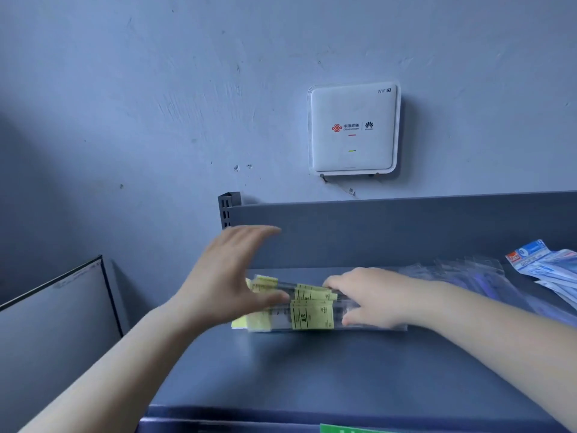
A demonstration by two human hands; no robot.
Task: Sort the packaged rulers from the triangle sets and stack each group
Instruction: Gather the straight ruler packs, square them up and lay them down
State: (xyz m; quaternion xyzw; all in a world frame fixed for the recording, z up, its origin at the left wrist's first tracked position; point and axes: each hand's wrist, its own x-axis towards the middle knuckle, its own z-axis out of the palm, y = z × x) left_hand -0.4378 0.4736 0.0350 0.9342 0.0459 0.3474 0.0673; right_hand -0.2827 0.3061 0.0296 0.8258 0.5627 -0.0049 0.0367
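A stack of packaged rulers in clear sleeves with yellow labels lies on the grey shelf, near its left end. My right hand rests on the stack's right part, fingers curled over the sleeves' far edge. At the stack's left end my left hand stands on edge with straight fingers, blurred by motion, its thumb lying over the packs. Packaged triangle sets with blue and white cards lie at the shelf's far right, with more clear sleeves between them and my right hand.
The shelf has a grey back panel and a slotted upright post at its left end. A white wifi box hangs on the blue wall above. A dark-framed panel stands to the left, below shelf level.
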